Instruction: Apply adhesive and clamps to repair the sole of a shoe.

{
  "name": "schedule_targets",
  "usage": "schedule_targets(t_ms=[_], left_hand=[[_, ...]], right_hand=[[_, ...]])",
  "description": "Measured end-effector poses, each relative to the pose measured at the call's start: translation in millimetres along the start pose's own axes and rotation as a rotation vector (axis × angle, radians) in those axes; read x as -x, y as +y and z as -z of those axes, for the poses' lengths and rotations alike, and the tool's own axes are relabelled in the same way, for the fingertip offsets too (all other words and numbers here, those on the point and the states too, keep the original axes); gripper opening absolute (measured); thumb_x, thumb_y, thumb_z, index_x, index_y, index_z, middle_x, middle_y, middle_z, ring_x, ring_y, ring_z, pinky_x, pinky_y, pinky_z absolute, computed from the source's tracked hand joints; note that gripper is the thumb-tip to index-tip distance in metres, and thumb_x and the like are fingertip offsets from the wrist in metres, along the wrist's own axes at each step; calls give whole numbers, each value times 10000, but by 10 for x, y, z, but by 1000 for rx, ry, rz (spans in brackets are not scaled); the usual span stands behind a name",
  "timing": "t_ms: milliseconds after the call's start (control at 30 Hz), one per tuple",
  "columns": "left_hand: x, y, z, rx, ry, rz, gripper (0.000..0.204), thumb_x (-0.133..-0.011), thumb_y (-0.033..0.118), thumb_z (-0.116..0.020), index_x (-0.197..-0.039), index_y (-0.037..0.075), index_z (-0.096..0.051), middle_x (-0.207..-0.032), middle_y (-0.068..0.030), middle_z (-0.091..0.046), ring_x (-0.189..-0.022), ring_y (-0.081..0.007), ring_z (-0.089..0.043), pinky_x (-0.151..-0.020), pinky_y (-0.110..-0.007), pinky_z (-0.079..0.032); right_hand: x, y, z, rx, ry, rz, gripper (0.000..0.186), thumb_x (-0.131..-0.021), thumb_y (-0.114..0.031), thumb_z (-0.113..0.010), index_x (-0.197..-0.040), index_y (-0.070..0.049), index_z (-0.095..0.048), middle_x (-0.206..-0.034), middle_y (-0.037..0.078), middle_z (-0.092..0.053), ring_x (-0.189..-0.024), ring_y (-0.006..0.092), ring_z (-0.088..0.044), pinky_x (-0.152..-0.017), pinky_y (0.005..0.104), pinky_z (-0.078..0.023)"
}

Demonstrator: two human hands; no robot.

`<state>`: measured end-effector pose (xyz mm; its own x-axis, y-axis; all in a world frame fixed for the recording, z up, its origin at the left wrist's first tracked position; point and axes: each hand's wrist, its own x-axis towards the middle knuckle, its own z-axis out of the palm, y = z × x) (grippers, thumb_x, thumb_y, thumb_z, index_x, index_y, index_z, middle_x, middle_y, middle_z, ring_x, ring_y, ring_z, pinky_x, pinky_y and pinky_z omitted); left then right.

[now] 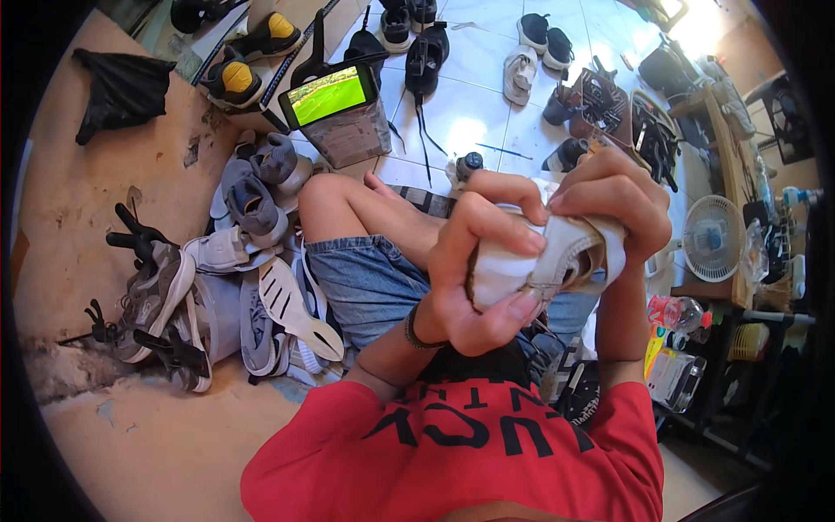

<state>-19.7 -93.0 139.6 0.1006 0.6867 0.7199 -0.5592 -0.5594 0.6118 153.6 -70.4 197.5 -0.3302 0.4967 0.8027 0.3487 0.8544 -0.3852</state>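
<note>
Raised in front of my chest is a white shoe (509, 268), with its opening and worn tan lining turned toward me. My left hand (461, 274) is closed around one end, its thumb pressing the near edge and its fingers bent over the top. Around the other end wraps my right hand (619, 198), knuckles up and fingertips meeting the upper near the left fingers. The fingers hide much of the shoe, and its underside cannot be seen.
Grey and white shoes (252, 204) lie heaped at my left, some held by black clamps (139, 235). Ahead, a phone (330, 96) leans on a box-like container (352, 135). Black shoes (426, 61) and a tool bin (600, 104) are on the tiles. A white fan (713, 237) stands right.
</note>
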Motion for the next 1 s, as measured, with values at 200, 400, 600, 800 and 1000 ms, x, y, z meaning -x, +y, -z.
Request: schedule_targets(t_ms=[200, 400, 600, 800, 1000], left_hand=[[-17, -184, 40, 30, 40, 44, 384, -750, 133, -618, -1096, 5, -513, -1125, -156, -515, -1010, -189, -504, -949, -311, -403], [32, -383, 128, 359, 215, 208, 302, -814, 160, -564, -1067, -5, -549, -1106, -136, -547, -1063, -180, -520, -979, -316, -398], [17, -249, 213, 319, 175, 150, 346, -808, 177, -577, -1105, 14, -507, -1120, -121, -499, -1031, -181, -485, -970, -308, -384], [14, -90, 380, 354, 121, 90, 407, -765, 217, -607, -1101, 16, -495, -1108, -126, -487, -994, -185, -467, -909, -299, -382], [6, -7, 530, 346, 110, 27, 419, -724, 253, -646, -1045, 8, -536, -1101, -139, -522, -912, -178, -481, -822, -286, -394]], right_hand=[[-122, 111, 102, 114, -282, 52, 237, -686, -164, -768, -863, -18, -708, -822, 86, -664, -660, 197, -657, -555, 295, -490], [-95, 106, 58, 256, -371, -8, 285, -693, -126, -794, -940, -9, -715, -917, 115, -678, -753, 247, -687, -643, 335, -541], [-182, 77, -105, 271, -327, -12, 284, -663, -155, -811, -892, -6, -735, -752, 98, -644, -655, 203, -663, -576, 304, -515], [-341, -32, -284, 209, -297, 48, 314, -613, -179, -802, -869, -10, -735, -693, 76, -619, -606, 184, -654, -547, 287, -503], [-478, -98, -429, 164, -336, 81, 313, -607, -194, -800, -854, -18, -724, -693, 62, -627, -604, 174, -665, -536, 278, -494]])
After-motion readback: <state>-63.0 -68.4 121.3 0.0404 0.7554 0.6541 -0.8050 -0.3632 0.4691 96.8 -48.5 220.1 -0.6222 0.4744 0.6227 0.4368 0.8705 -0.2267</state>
